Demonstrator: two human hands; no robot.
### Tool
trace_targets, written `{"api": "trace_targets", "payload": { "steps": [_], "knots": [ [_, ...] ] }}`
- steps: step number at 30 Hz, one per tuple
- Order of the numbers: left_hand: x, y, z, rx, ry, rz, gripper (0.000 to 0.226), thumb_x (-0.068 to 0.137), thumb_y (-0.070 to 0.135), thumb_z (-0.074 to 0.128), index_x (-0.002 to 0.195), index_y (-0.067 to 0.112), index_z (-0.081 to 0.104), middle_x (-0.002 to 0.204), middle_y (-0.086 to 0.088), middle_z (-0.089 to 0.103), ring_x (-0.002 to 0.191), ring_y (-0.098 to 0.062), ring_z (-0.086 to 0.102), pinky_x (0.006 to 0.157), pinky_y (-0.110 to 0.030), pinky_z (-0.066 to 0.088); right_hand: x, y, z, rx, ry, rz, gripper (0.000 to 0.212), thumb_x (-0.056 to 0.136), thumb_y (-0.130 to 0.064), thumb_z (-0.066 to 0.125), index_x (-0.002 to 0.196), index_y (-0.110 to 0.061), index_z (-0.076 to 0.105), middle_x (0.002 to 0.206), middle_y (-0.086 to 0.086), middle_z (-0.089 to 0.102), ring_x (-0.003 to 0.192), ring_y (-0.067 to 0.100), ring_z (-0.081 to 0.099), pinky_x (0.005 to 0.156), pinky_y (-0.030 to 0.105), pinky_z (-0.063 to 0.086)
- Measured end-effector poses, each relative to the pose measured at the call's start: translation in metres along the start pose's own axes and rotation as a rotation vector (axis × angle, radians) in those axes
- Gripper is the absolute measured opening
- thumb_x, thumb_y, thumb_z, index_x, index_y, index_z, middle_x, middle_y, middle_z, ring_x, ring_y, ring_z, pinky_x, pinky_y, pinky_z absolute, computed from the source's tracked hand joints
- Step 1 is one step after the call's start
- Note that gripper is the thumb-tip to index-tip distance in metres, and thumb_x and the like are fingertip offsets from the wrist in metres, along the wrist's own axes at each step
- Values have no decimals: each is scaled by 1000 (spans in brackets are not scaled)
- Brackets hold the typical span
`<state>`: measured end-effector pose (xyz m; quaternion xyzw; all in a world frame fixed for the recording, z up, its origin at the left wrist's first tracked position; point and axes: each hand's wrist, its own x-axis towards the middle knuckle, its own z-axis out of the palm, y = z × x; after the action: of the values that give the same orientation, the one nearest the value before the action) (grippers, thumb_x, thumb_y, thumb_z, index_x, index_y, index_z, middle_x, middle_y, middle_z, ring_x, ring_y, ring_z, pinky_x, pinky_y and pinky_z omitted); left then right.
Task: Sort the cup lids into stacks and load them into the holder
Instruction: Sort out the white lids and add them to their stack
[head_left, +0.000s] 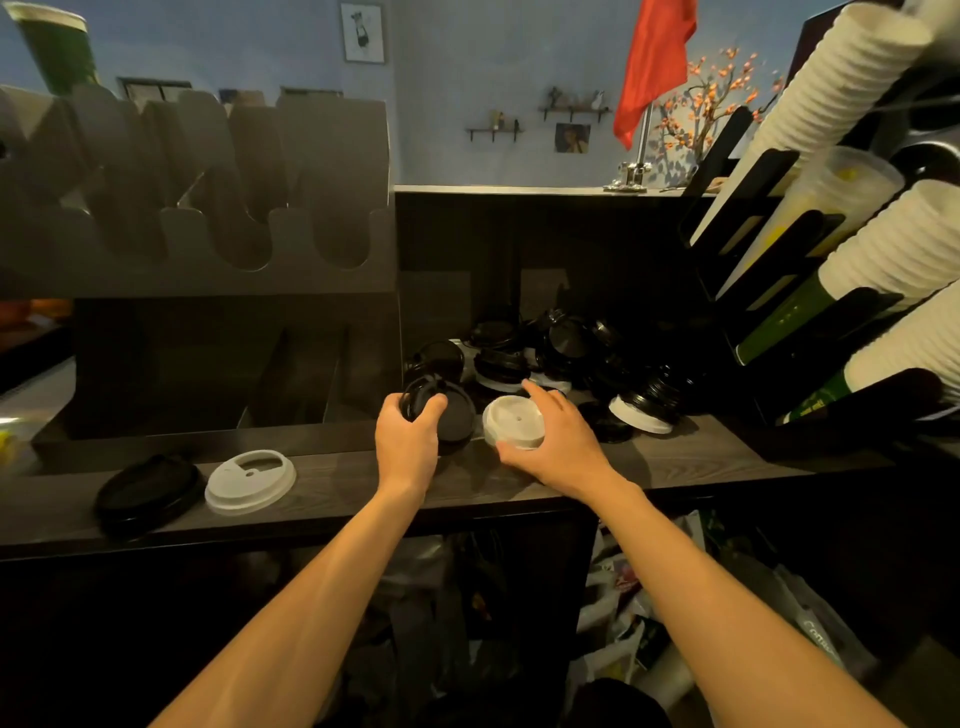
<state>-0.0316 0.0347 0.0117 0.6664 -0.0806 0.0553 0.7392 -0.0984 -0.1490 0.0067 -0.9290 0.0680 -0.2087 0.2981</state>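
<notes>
**Both hands on lids at the front of the pile**

L hand (409, 441) has fingers and thumb curled round a black lid (452, 415), held tilted just above the counter (363, 488). R hand (558, 441) wraps a white lid (514, 420) from the side, index finger stretched past its far rim. Can't tell if that lid rests on the counter or is just off it.

Right behind both sits the unsorted pile (545, 353), mostly black w/ a few white mixed in, some nested. Further left, near the counter's front edge, a black stack (148, 491) and a lone white lid (250, 480) lie side by side, not touching. So sorting by colour looks begun, w/ most of it left to do. The holder (208, 223), w/ U-cut slots, stands at back left; I see no lids in it.

Handling, as a judgement:
- Lids are probably thin moulded plastic: v. light, and springy if squeezed across the dome. The rim is likely the stiffest part.
- Best grip is prob. at the rim, thumb opposite fingers, w/ light pressure.
- Surfaces look smooth, and nested lids tend to cling, so one pick may bring up several.
- A tall stack could slide apart unless the rims are lined up. Safer to grip round its side and steady the top when loading.
</notes>
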Motion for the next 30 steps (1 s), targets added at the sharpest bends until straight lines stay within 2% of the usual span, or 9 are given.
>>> {"api": "trace_targets", "payload": {
  "steps": [2,4,5,8,10,12,16,22,30],
  "knots": [
    [-1,1,-2,10,-27,0,31,94,29,70,121,20,57,109,0,63,106,-22,64,81,-29,55,-1,-2,1,145,108,6,93,79,-50,78,156,-27,30,150,-3,39,137,19,39,111,44,40],
    [-3,2,-3,43,-81,22,59,95,29,70,146,25,42,127,8,54,118,-14,54,94,-31,52,-3,-8,4,265,185,2,92,78,-52,78,154,-28,31,148,-6,41,134,16,42,109,44,44],
    [-2,1,-2,67,-114,55,60,96,28,69,149,29,41,132,11,52,122,-11,51,102,-35,49,-3,-12,6,295,191,-10,92,79,-52,79,154,-28,32,146,-7,42,132,14,43,108,42,45],
    [-2,2,1,89,-202,95,20,104,31,56,119,34,69,116,15,69,115,-9,62,99,-32,52,-3,-24,16,297,153,-83,92,79,-51,80,154,-25,34,139,-14,42,125,4,42,101,30,44],
    [-6,9,3,11,-258,25,28,108,36,45,104,35,73,101,12,75,104,-8,68,87,-21,51,0,-26,19,290,134,-117,92,78,-50,81,153,-24,34,137,-12,43,122,4,43,97,23,40],
    [-4,8,2,-14,-314,-26,37,108,42,42,101,31,77,99,8,78,103,-9,70,91,-24,53,4,-25,20,282,121,-132,91,78,-46,82,152,-22,34,136,-10,40,120,4,42,92,15,37],
    [5,2,1,-47,-323,-72,29,106,36,52,108,25,79,108,3,78,114,-19,68,104,-39,51,8,-21,20,310,117,-115,88,83,-43,79,154,-21,31,138,-8,35,117,-1,39,85,6,38],
    [7,-1,1,-68,-260,-60,21,103,26,59,100,23,79,101,0,78,109,-22,69,94,-35,55,11,-16,20,465,203,-40,74,89,-42,74,150,-23,36,134,-11,38,121,6,44,97,22,44],
    [7,-3,0,-70,-282,-61,21,101,22,61,91,24,79,96,2,78,105,-21,69,89,-33,54,13,-15,25,385,117,-123,87,83,-35,81,155,-23,32,146,-12,34,128,-2,34,94,6,32]
  ]
}}
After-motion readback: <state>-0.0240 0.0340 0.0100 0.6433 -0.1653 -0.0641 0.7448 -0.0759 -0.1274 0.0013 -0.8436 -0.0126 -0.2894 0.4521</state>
